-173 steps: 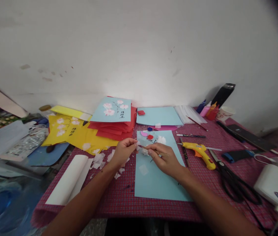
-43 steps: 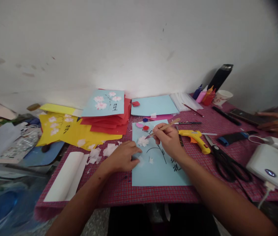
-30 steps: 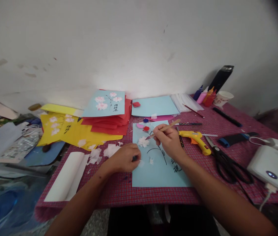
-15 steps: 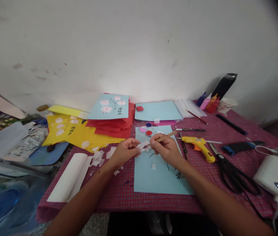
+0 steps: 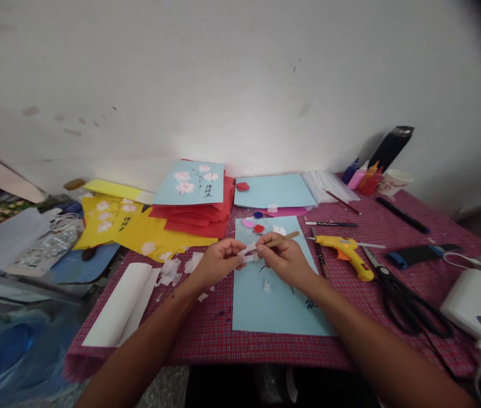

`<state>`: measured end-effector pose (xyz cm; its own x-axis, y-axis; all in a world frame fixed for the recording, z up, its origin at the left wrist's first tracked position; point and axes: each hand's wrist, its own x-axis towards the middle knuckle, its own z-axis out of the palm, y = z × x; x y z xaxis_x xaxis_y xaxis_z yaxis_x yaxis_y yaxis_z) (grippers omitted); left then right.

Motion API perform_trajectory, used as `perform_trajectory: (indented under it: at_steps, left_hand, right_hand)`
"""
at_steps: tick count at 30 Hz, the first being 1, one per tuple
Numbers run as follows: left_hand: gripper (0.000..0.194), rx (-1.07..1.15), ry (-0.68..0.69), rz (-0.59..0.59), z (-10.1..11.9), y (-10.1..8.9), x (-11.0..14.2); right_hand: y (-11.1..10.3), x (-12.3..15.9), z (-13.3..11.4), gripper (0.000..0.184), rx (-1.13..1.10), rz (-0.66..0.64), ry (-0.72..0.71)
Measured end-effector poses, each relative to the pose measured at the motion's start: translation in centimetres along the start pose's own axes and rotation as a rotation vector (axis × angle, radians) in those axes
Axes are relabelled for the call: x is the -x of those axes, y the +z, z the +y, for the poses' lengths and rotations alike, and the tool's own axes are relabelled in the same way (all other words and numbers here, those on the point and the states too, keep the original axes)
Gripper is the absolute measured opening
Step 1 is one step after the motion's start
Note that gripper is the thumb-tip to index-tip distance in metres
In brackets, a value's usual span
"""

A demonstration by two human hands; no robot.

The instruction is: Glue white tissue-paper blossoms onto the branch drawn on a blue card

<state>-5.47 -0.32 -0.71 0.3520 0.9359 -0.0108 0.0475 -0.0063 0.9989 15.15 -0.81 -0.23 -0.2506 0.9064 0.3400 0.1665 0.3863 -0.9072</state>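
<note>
My left hand [image 5: 222, 262] pinches a small piece of white tissue paper [image 5: 247, 253] above the upper left of a light blue sheet [image 5: 265, 311]. Close by on the right, my right hand [image 5: 283, 260] is closed round a paintbrush [image 5: 286, 237] with a pale wooden handle, its fingertips meeting the tissue; the bristles are hidden. The blue sheet bears a white paper flower [image 5: 279, 230], partly covered black brush lines and a loose white scrap [image 5: 267, 285]. Pink, red and dark blue paint spots lie at its top, the red paint [image 5: 259, 228] nearest my hands.
Torn tissue scraps [image 5: 169, 272] and a white paper roll [image 5: 121, 306] lie to the left. Behind stand stacked red sheets [image 5: 198, 220] topped by a flower card [image 5: 189, 182]. On the right are a yellow glue gun [image 5: 344, 252], black scissors [image 5: 408, 309] and a white power box [image 5: 478, 309].
My left hand has risen from the sheet's left edge and now holds tissue. The brush has left the flower and come to that tissue. Another person's hand at the far right has gone.
</note>
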Motion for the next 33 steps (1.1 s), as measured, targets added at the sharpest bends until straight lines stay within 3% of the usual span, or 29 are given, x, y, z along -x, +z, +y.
perform_trajectory:
  at_steps: [11,20,33]
  left_hand:
    - [0.031,0.033,0.043,-0.014,0.08,-0.03,-0.01]
    - [0.034,-0.038,0.066,0.001,-0.44,-0.28,-0.05]
    - [0.037,0.081,0.025,0.082,0.01,0.11,-0.08]
  right_hand:
    - [-0.05,-0.66,-0.55,0.025,-0.255,0.061,0.154]
    - [0.11,-0.55,-0.54,0.026,-0.290,0.026,0.146]
    - [0.53,-0.28,-0.52,0.022,-0.184,0.037,0.122]
